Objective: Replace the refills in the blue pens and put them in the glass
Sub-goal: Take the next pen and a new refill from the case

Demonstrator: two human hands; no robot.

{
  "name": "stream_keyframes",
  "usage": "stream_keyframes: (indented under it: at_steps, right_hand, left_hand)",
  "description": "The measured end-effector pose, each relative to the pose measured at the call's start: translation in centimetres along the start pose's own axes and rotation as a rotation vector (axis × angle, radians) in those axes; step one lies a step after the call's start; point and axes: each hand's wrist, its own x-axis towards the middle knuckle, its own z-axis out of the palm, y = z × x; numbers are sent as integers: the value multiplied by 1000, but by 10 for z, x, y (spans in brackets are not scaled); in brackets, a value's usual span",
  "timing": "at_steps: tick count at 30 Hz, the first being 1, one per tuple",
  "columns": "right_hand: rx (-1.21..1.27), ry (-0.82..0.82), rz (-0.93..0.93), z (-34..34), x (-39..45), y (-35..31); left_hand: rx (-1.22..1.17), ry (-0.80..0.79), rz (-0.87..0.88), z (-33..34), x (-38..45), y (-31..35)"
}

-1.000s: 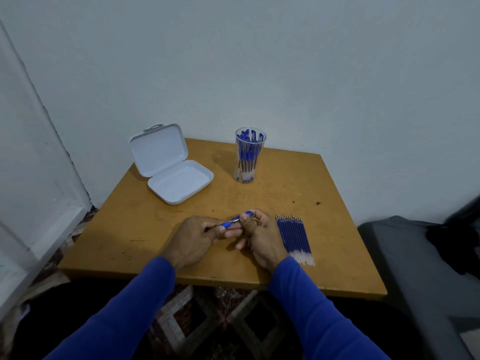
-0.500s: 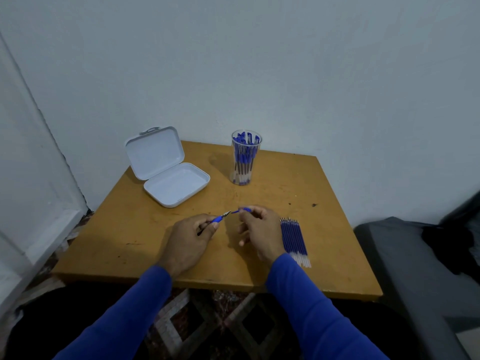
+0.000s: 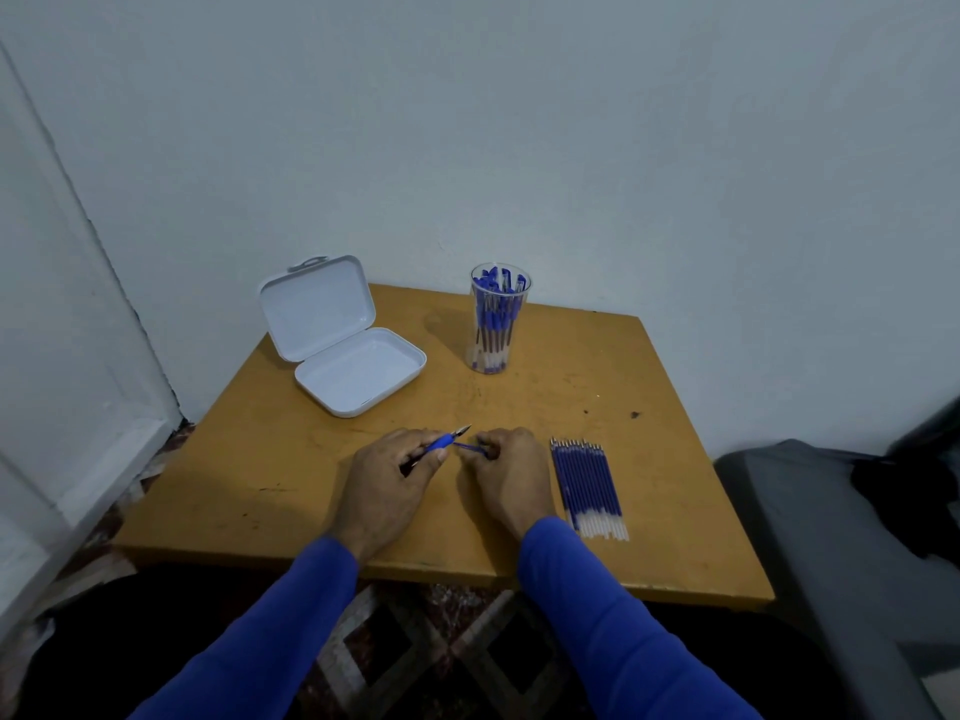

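A person in blue sleeves works at a small mustard-yellow wooden table [image 3: 545,402] pushed into the corner of a pale, grey-white walled room. The left hand [image 3: 387,483] curls round a blue pen [image 3: 441,440], gripping it between thumb and fingers, the metal tip pointing up and away toward the far right. The right hand [image 3: 511,472] sits just beside it, fingers curled and pinching the near end of a thin blue refill [image 3: 470,447] that runs across toward the pen; whether the refill touches the pen is too small to tell.

To the right of that hand, a neat row of blue refills [image 3: 587,483] lies flat on the tabletop, clear ends nearest the person. At the far edge, close to the wall, a clear glass [image 3: 500,324] stands upright, holding a bunch of blue pens. Left of it, well apart, a white hinged case [image 3: 345,337] lies open, its lid tilted back against the wall.

The tabletop shows dark scuffs and specks. White-painted woodwork frames the left side, a patterned floor shows beneath the table's near edge, and a grey cushioned seat [image 3: 841,537] with a dark cloth on it stands at right.
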Motion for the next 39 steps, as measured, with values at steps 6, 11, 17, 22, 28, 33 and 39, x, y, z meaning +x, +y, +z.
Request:
stream_keyframes:
  at_steps: [6,11,17,22,28,33,39]
  right_hand:
    - [68,20,106,-2,6,-3]
    - [102,81,90,-5,-3,-3]
    - [593,-152,172,-21,-11,-3]
    - [670,-172,109,-23,-12,-8]
    - [591,-203,35,-27,-9,-9]
    - [510,-231,5,-30,-8,-10]
    - [501,-230,10,-27,-7,-9]
  left_hand:
    - [27,-4,12,0,0,-3]
    - [44,-15,34,1,0,-5]
    - [62,-20,53,0,0,-6]
    - [69,-29,79,-1,-2,-5]
    - [49,-33,107,-1,-3,-4]
    - [64,-17,115,-1,-3,-3]
    - [83,-27,130,-1,-3,-4]
